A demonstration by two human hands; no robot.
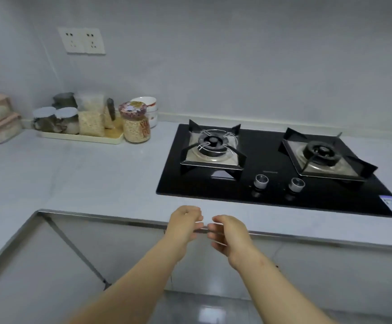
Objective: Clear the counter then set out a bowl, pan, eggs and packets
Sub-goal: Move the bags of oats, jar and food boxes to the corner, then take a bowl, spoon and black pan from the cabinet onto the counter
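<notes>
Left hand (185, 224): empty, fingers loosely curled, at counter (96, 178) edge.
Right hand (228, 235): empty, half-open, just beside left.
Bowls (147, 108): stacked by wall.

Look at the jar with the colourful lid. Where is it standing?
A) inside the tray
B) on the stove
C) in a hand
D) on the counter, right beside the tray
D: the jar with the colourful lid stands on the counter just off the right end of the tray, left of the stove.
</notes>
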